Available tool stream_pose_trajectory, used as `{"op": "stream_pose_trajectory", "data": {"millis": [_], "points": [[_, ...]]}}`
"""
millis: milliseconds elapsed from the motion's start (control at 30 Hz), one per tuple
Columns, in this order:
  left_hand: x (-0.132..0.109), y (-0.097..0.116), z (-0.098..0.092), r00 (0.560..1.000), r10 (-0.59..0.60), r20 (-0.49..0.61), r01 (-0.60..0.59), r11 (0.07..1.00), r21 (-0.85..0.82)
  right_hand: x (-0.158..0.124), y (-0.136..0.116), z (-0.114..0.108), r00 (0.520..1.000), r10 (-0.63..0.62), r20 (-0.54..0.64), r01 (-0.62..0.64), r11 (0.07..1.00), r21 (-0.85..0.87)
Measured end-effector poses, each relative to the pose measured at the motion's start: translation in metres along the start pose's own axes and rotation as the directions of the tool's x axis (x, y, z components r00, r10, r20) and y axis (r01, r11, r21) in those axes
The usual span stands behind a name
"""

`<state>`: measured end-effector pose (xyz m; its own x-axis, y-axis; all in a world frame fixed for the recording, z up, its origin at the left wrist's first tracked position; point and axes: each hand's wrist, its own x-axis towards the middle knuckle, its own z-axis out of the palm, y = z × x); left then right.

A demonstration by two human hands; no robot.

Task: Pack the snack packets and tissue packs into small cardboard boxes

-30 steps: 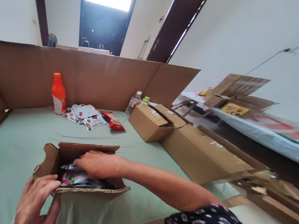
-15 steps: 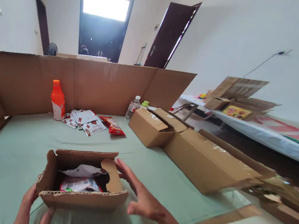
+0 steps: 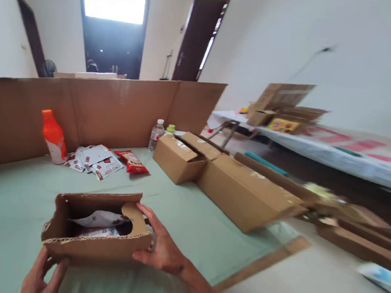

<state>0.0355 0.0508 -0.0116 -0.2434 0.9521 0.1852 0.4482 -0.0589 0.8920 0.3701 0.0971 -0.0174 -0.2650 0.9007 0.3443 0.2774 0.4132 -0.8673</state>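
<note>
An open cardboard box (image 3: 96,249) with rough-cut edges is in front of me, with white sachets (image 3: 100,219) inside it. My left hand (image 3: 45,272) grips its near left corner, the thumb against the front wall. On the other side my right hand (image 3: 162,245) is closed on the right end, fingers at the far corner and thumb at the near one. The box looks slightly tilted; whether its base touches the green cloth (image 3: 13,222) is hard to tell.
Farther back stand an orange bottle (image 3: 54,137), a pile of flat sachets (image 3: 96,160), a red snack packet (image 3: 132,162) and a clear bottle (image 3: 156,136). Closed cardboard boxes (image 3: 242,191) line the right edge. A cardboard wall (image 3: 117,113) bounds the back.
My right hand has moved in and closed on the box's right end, where it was apart with fingers spread. The view has turned right, so the scene shifts left.
</note>
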Motion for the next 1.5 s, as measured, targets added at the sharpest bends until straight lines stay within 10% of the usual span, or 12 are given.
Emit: {"op": "stream_pose_trajectory", "data": {"millis": [200,367,567,733,900,1133,1500], "points": [[0.053,0.065,0.115,0.896,0.218,0.388,-0.153,0.97,-0.192,-0.073,0.009,-0.071,0.896,0.124,-0.426,-0.203,0.968,-0.146],[0.074,0.103,0.149,0.76,0.382,0.526,-0.231,0.915,-0.331,-0.108,0.005,-0.103,0.873,0.163,-0.459,-0.284,0.936,-0.208],[0.061,0.117,0.136,0.791,0.397,0.465,-0.297,0.914,-0.275,-0.099,0.002,-0.107,0.927,0.103,-0.361,-0.222,0.926,-0.305],[0.022,0.096,0.088,0.775,0.569,0.274,-0.577,0.815,-0.059,-0.099,0.003,-0.08,0.983,0.014,-0.183,-0.081,0.926,-0.368],[0.008,0.09,0.05,0.787,0.559,0.259,-0.596,0.799,0.085,-0.084,-0.004,-0.067,0.991,-0.079,-0.109,0.034,0.931,-0.363],[0.009,0.089,0.065,0.872,0.479,0.098,-0.487,0.868,0.093,-0.03,-0.033,-0.087,0.969,-0.246,-0.028,0.217,0.901,-0.376],[0.015,0.067,0.072,0.86,0.482,0.169,-0.5,0.861,0.09,-0.051,-0.016,-0.07,0.948,-0.285,0.143,0.314,0.755,-0.575]]}}
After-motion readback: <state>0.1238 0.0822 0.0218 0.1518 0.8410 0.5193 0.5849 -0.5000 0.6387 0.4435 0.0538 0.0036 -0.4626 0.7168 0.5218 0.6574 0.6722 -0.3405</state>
